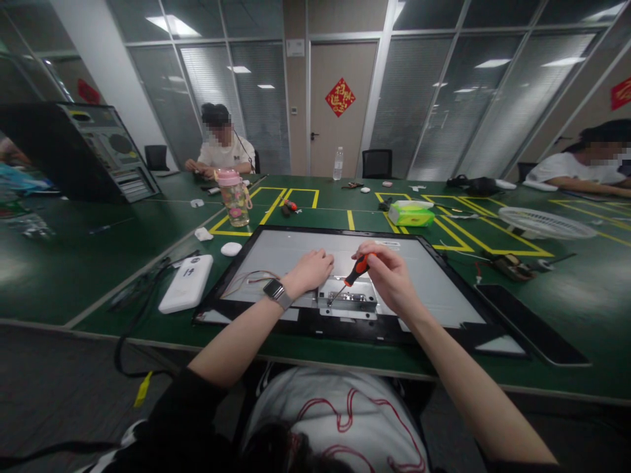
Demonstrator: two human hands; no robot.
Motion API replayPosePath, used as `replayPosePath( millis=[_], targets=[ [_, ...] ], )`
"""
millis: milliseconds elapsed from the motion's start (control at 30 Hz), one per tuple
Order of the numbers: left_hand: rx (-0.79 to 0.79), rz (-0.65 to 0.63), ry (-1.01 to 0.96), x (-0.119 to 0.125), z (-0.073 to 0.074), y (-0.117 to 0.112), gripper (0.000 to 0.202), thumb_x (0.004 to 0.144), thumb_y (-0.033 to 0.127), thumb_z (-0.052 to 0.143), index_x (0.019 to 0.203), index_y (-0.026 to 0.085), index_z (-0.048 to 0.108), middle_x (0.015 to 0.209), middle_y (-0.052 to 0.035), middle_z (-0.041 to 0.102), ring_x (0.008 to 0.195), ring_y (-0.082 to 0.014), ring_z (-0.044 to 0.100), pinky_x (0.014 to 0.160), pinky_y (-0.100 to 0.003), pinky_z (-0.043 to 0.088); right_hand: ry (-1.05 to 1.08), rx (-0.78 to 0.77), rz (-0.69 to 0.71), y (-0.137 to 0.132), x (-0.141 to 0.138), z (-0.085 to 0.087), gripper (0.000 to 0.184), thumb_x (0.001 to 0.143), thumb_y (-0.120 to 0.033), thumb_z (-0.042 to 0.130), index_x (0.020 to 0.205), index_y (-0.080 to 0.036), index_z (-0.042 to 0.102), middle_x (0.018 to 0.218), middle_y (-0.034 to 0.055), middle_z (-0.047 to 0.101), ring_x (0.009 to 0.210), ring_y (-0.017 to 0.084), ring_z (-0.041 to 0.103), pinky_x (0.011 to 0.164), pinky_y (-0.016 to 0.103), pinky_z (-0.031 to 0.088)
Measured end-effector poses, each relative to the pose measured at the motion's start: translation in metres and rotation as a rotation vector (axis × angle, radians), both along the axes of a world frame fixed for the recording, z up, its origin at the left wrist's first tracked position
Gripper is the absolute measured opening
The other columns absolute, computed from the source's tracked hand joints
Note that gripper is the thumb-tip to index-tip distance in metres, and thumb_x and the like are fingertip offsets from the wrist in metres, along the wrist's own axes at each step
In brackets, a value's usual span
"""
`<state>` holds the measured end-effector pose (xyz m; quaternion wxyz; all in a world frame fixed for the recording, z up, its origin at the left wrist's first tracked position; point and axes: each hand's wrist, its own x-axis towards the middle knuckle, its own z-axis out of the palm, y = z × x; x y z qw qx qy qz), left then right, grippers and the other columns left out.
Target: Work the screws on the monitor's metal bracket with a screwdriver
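My right hand (pixel 389 272) grips the handle of an orange and black screwdriver (pixel 359 268). The screwdriver slants down to the left, its tip at the left end of a metal bracket (pixel 349 305). This bracket sits near the front edge of a flat display panel (pixel 419 282), which lies on the table with its grey back up and a black frame around it. My left hand (pixel 311 269) rests on the panel just behind and left of the bracket, fingers stretched out and partly curled over. Thin wires (pixel 251 279) run over the panel beside my left wrist.
Left of the panel lie a white power bank (pixel 187 284), a white case (pixel 231 249) and black cables. A pink-lidded bottle (pixel 234 200) stands behind. A green tissue pack (pixel 411 213), a dark phone-like slab (pixel 530 323) and a round white grille (pixel 545 223) are to the right. Two people sit across.
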<state>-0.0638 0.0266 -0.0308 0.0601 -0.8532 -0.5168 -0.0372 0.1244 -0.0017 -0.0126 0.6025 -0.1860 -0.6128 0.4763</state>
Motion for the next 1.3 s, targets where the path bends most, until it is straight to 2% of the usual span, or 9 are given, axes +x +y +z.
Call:
replayPosePath(
  millis=[167, 400, 567, 700, 800, 1000, 1067, 1200, 1300],
  targets=[
    [-0.006, 0.012, -0.037, 0.001, 0.001, -0.001, 0.032, 0.102, 0.026, 0.032, 0.111, 0.014, 0.060, 0.108, -0.0139, 0.061, 0.099, -0.0255, 0.059, 0.090, -0.039, 0.045, -0.026, -0.047, 0.048, -0.003, 0.000, 0.001, 0.033, 0.084, -0.049, 0.068, 0.109, -0.027, 0.071, 0.091, 0.0049, 0.073, 0.086, 0.020, 0.068, 0.082, 0.038, 0.055],
    [-0.004, 0.020, -0.025, 0.002, 0.001, -0.001, 0.031, 0.102, 0.026, 0.032, 0.108, 0.015, 0.060, 0.107, -0.0132, 0.061, 0.099, -0.0253, 0.059, 0.089, -0.039, 0.046, -0.013, -0.055, 0.091, -0.002, 0.000, 0.002, 0.027, 0.091, -0.043, 0.060, 0.110, -0.027, 0.070, 0.100, 0.0056, 0.075, 0.097, 0.022, 0.069, 0.096, 0.042, 0.051],
    [-0.008, 0.018, -0.012, 0.001, 0.001, -0.001, 0.032, 0.102, 0.026, 0.031, 0.109, 0.015, 0.060, 0.106, -0.0124, 0.061, 0.100, -0.0243, 0.059, 0.091, -0.038, 0.046, -0.173, 0.086, -0.133, -0.001, 0.000, -0.002, 0.032, 0.095, -0.039, 0.053, 0.122, -0.027, 0.066, 0.105, 0.0059, 0.073, 0.101, 0.023, 0.067, 0.100, 0.043, 0.047],
    [-0.003, 0.024, -0.019, 0.001, 0.000, 0.000, 0.032, 0.102, 0.026, 0.031, 0.109, 0.015, 0.061, 0.104, -0.0121, 0.062, 0.099, -0.0244, 0.059, 0.090, -0.038, 0.047, -0.240, 0.224, -0.337, -0.005, -0.001, 0.000, 0.022, 0.090, -0.033, 0.062, 0.109, -0.027, 0.072, 0.094, 0.0039, 0.069, 0.089, 0.021, 0.064, 0.088, 0.039, 0.050],
    [0.010, 0.007, -0.022, 0.000, -0.002, 0.001, 0.031, 0.102, 0.026, 0.032, 0.109, 0.015, 0.060, 0.105, -0.0121, 0.062, 0.098, -0.0246, 0.059, 0.089, -0.038, 0.046, -0.237, 0.289, -0.365, -0.008, -0.002, 0.002, 0.016, 0.089, -0.031, 0.064, 0.101, -0.028, 0.074, 0.087, 0.0033, 0.064, 0.086, 0.021, 0.061, 0.082, 0.037, 0.049],
    [0.021, 0.000, -0.032, -0.001, -0.005, 0.004, 0.031, 0.102, 0.026, 0.032, 0.108, 0.015, 0.061, 0.105, -0.0119, 0.062, 0.098, -0.0242, 0.059, 0.090, -0.037, 0.046, -0.300, 0.380, -0.375, -0.013, -0.001, 0.002, 0.033, 0.098, -0.027, 0.046, 0.123, -0.030, 0.066, 0.103, 0.0060, 0.062, 0.095, 0.022, 0.059, 0.088, 0.040, 0.046],
    [0.025, -0.007, -0.029, -0.001, -0.005, 0.004, 0.032, 0.102, 0.026, 0.032, 0.109, 0.015, 0.061, 0.105, -0.0122, 0.062, 0.099, -0.0246, 0.059, 0.090, -0.038, 0.046, -0.296, 0.368, -0.388, -0.012, -0.001, 0.001, 0.030, 0.096, -0.028, 0.050, 0.121, -0.029, 0.067, 0.103, 0.0061, 0.062, 0.096, 0.022, 0.058, 0.088, 0.040, 0.046],
    [0.015, -0.005, -0.009, 0.000, -0.004, 0.003, 0.032, 0.102, 0.026, 0.032, 0.111, 0.014, 0.060, 0.105, -0.0125, 0.062, 0.100, -0.0250, 0.059, 0.091, -0.038, 0.046, -0.199, 0.316, -0.409, -0.008, -0.002, 0.000, 0.011, 0.086, -0.028, 0.068, 0.096, -0.026, 0.071, 0.088, 0.0039, 0.060, 0.086, 0.021, 0.057, 0.080, 0.036, 0.047],
    [0.005, 0.006, -0.012, -0.001, -0.002, 0.002, 0.031, 0.102, 0.026, 0.033, 0.112, 0.014, 0.060, 0.106, -0.0126, 0.062, 0.100, -0.0250, 0.059, 0.090, -0.038, 0.046, -0.128, 0.262, -0.350, -0.004, -0.002, -0.002, 0.004, 0.082, -0.028, 0.072, 0.082, -0.024, 0.070, 0.081, 0.0022, 0.060, 0.081, 0.019, 0.056, 0.075, 0.033, 0.047]
  ],
)
